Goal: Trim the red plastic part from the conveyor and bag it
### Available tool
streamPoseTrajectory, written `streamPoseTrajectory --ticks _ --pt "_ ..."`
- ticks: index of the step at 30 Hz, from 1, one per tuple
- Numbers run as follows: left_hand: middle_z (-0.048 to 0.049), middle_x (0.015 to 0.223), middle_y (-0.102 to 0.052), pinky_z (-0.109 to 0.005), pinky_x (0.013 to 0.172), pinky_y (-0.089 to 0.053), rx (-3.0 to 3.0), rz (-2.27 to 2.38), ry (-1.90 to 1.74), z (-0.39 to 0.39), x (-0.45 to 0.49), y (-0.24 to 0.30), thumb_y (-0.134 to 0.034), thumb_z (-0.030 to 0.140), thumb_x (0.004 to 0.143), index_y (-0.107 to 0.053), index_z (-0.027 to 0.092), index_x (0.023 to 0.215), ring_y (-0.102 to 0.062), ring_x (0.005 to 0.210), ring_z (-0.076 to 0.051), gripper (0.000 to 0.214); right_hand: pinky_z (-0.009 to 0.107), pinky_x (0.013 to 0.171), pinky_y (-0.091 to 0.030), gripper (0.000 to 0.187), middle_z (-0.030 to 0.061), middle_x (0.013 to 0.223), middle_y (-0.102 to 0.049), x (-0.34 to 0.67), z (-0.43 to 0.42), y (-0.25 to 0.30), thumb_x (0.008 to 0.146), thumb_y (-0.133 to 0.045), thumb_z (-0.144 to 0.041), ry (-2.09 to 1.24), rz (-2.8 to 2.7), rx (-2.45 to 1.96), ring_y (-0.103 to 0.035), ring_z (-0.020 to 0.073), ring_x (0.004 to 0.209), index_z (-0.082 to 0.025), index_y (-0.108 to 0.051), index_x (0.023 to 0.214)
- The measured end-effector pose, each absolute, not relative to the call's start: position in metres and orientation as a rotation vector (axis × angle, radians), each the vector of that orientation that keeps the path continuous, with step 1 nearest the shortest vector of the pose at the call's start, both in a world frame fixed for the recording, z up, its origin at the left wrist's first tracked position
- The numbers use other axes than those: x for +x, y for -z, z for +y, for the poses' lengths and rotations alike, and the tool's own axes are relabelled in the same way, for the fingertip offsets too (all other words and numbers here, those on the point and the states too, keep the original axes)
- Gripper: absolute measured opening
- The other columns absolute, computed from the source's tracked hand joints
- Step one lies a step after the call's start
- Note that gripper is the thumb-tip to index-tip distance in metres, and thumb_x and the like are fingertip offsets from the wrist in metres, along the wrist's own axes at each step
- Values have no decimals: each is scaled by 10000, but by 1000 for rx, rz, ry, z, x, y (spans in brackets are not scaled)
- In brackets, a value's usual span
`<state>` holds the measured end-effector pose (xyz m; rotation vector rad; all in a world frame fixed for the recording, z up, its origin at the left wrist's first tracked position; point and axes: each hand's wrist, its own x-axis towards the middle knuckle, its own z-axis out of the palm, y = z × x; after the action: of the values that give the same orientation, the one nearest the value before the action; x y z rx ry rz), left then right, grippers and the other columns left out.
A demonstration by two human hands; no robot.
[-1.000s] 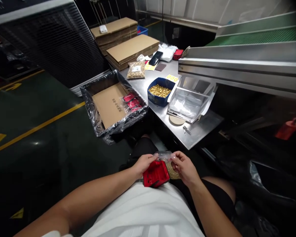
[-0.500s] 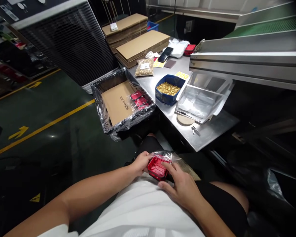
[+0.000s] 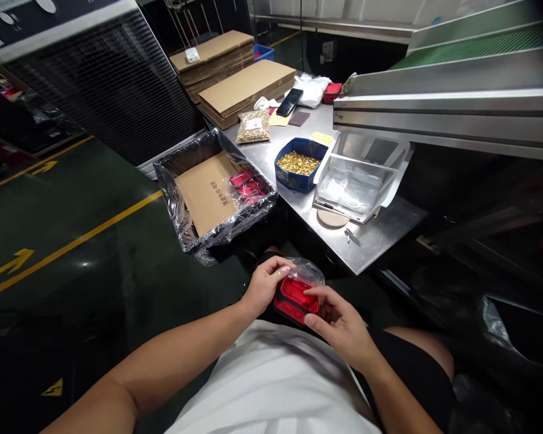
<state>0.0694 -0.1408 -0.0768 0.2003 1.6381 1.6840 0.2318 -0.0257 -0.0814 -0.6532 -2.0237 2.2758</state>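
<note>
A red plastic housing (image 3: 295, 304) with black trim, hollow on top, is in front of my lap, tilted. Thumb and fingers of my right hand (image 3: 341, 325) grip its right side. At its far left, my left hand (image 3: 266, 283) pinches the clear plastic bag (image 3: 310, 271), which lies along the housing's far side. How far the bag covers the housing I cannot tell. Ahead to the left, several red housings (image 3: 247, 184) in clear wrap lie in a plastic-lined black crate (image 3: 194, 244), beside a brown cardboard sheet (image 3: 206, 193).
On the metal table (image 3: 362, 253) stand a blue bin of small brass parts (image 3: 297, 163), clear bags in a tray (image 3: 350, 181), a bag of brass parts (image 3: 253, 126), a phone (image 3: 289, 102) and stacked cardboard (image 3: 248, 87). A conveyor (image 3: 434, 114) rises at the right.
The housing has tipped so its near wall shows. My left hand has shifted to the bag's edge, and my right fingers have closed on the housing's side. The view has turned slightly.
</note>
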Motion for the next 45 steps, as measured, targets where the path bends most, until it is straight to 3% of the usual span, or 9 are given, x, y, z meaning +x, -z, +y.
streamPoseTrajectory --ticks 2,6,11,17,21,23,34,41,45 --pt "-61 903 -689 -265 791 -486 127 1548 -1716 -136 76 75 -666 365 748 -643 151 828 -612 842 -178 229 243 685 -471 451 7 915 -594 233 -26 86 775 -765 -381 -2372 -1816 -647 -551 112 751 -249 -586 1168" --pt "-20 715 -635 -226 627 -464 -52 1475 -1720 -129 88 75 -649 325 723 -600 156 786 -564 639 -130 187 201 437 -348 358 -40 676 -536 231 -25 92 895 -611 -427 -2370 -1474 -851 -440 66 483 -255 -558 1204" --pt "-26 668 -609 -253 636 -489 -176 1484 -1665 -123 94 79 -591 266 685 -575 153 723 -580 641 -152 120 203 510 -376 175 -22 727 -533 235 -31 81 935 -567 -345 -2048 -1671 -805 -450 61 563 -243 -653 1047" --pt "1 636 -592 -225 562 -423 -166 1659 -1530 -123 91 84 -541 166 645 -596 177 743 -532 585 -135 113 250 582 -420 398 -14 756 -543 235 -30 69 868 -629 -471 -1948 -2044 -977 -467 109 632 -254 -605 1201" --pt "-2 687 -603 -214 588 -400 -74 1760 -1471 -123 90 85 -535 171 691 -643 180 728 -516 640 -127 115 238 502 -353 418 -5 675 -535 226 -22 70 858 -584 -576 -2173 -1987 -1102 -437 93 555 -171 -665 920" --pt "-3 690 -609 -222 587 -398 -37 1754 -1445 -123 88 84 -541 185 700 -660 185 744 -514 633 -130 127 224 476 -312 426 -27 604 -472 226 -21 74 851 -593 -582 -2228 -1900 -1117 -394 76 513 -160 -654 868" --pt "-66 852 -684 -258 703 -469 30 1557 -1519 -122 91 67 -561 254 741 -697 143 839 -607 759 -169 202 179 392 -141 433 -68 529 -362 232 -20 86 759 -711 -577 -2548 -1416 -1238 -250 34 435 -168 -623 872" --pt "-75 911 -694 -239 719 -474 122 1322 -1553 -131 84 61 -728 351 739 -725 139 955 -620 769 -166 302 164 383 -166 392 -78 495 -362 235 -9 84 785 -713 -533 -2523 -1326 -1230 -253 28 426 -168 -623 899" --pt "-86 996 -702 -261 834 -483 270 1280 -1534 -135 84 63 -659 435 857 -714 153 1069 -641 882 -192 357 150 374 -181 396 -88 469 -344 230 -6 73 779 -725 -522 -2529 -1277 -1242 -246 20 413 -163 -558 781"
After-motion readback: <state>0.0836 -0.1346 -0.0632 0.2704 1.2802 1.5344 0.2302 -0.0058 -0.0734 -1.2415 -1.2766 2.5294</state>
